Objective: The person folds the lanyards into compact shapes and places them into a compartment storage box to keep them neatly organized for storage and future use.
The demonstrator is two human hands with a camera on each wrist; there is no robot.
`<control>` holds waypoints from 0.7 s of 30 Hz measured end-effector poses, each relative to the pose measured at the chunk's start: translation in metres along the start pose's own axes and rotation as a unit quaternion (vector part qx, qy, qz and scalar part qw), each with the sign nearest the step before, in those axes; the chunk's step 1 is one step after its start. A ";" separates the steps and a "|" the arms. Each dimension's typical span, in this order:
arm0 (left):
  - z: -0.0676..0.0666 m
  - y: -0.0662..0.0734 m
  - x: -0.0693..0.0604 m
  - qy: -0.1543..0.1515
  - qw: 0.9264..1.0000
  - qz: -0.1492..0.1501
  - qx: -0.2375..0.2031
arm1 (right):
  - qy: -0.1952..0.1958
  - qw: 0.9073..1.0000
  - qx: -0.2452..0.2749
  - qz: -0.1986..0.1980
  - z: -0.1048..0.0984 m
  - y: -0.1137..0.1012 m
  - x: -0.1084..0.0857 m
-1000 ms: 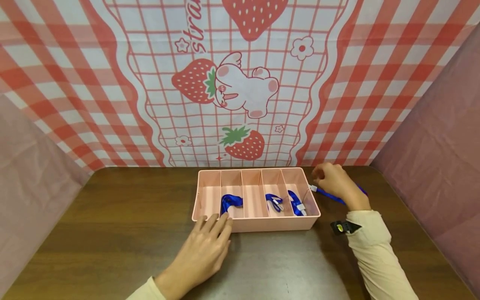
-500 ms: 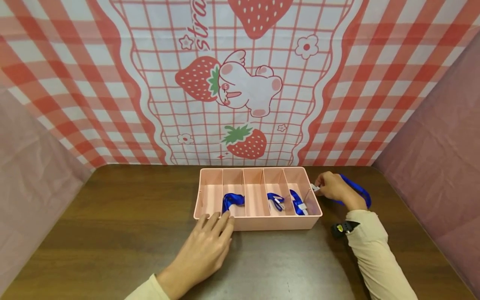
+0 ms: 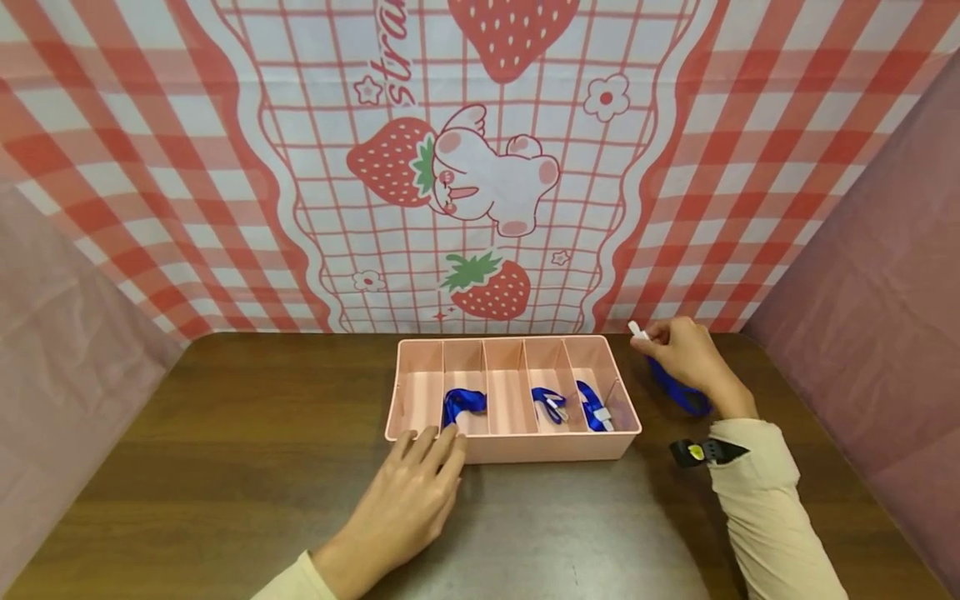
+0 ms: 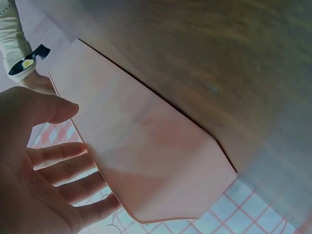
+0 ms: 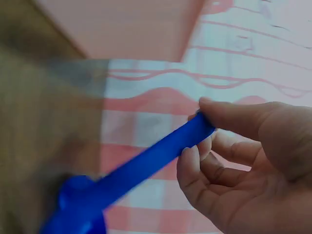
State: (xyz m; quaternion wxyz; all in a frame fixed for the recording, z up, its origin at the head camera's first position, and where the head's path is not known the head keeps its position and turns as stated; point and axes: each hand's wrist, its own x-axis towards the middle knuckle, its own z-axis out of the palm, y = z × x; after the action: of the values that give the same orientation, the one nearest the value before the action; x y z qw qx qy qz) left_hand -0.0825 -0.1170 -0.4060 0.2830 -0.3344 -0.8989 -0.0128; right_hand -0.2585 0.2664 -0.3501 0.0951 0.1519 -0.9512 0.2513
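My right hand (image 3: 686, 354) pinches a blue lanyard (image 5: 146, 163) near its white clip (image 3: 637, 330), to the right of a pink divided box (image 3: 525, 447). The strap hangs down from the fingers, and its lower part is bunched by the table in the right wrist view. My left hand (image 3: 408, 500) rests its fingertips on the front rim of the box, fingers fairly straight. Inside the box, one blue lanyard (image 3: 467, 402) lies in the second compartment from the left, another lanyard (image 3: 551, 404) in the fourth, and a third lanyard (image 3: 591, 407) in the rightmost.
The box stands on a brown wooden table (image 3: 225, 467). Behind it hangs a red and white checked cloth (image 3: 480, 208) with strawberries. Pink cloth (image 3: 877, 317) closes off the right side, and similar cloth (image 3: 67, 350) the left.
My right hand reached down to the white clip beside the box, took hold of the lanyard there, and raised it up and slightly right. The left hand stayed at the rim.
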 end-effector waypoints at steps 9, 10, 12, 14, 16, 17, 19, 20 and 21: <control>-0.004 0.001 0.000 -0.014 1.000 -0.009 -0.005 | 0.014 0.997 0.075 -0.030 -0.017 -0.027 -0.003; -0.006 0.001 0.000 -0.020 1.000 -0.013 -0.007 | 0.008 0.995 0.089 -0.031 -0.018 -0.030 -0.002; -0.010 0.001 0.001 -0.037 0.999 -0.024 -0.012 | -0.010 0.992 0.121 -0.031 -0.019 -0.036 -0.002; -0.014 0.001 0.002 -0.057 0.998 -0.035 -0.022 | -0.021 0.989 0.144 -0.028 -0.020 -0.041 -0.004; -0.020 0.001 0.005 -0.072 0.996 -0.041 -0.029 | -0.030 0.985 0.166 -0.024 -0.022 -0.046 -0.006; -0.023 0.001 0.007 -0.074 0.996 -0.041 -0.035 | -0.034 0.983 0.181 -0.022 -0.023 -0.049 -0.006; -0.031 0.001 0.012 -0.065 0.996 -0.037 -0.049 | -0.044 0.977 0.210 -0.016 -0.024 -0.054 -0.008; -0.037 0.001 0.016 -0.050 0.996 -0.032 -0.060 | -0.052 0.974 0.221 -0.014 -0.024 -0.056 -0.009; -0.044 0.001 0.020 -0.035 0.997 -0.027 -0.070 | -0.060 0.971 0.230 -0.013 -0.023 -0.059 -0.010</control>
State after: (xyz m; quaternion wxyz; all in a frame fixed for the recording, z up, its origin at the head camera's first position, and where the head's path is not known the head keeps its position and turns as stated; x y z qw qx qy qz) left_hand -0.0722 -0.1137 -0.3587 0.2267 -0.3293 -0.9139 -0.0713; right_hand -0.2272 0.2317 -0.3060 0.0036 0.1969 -0.8697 0.4526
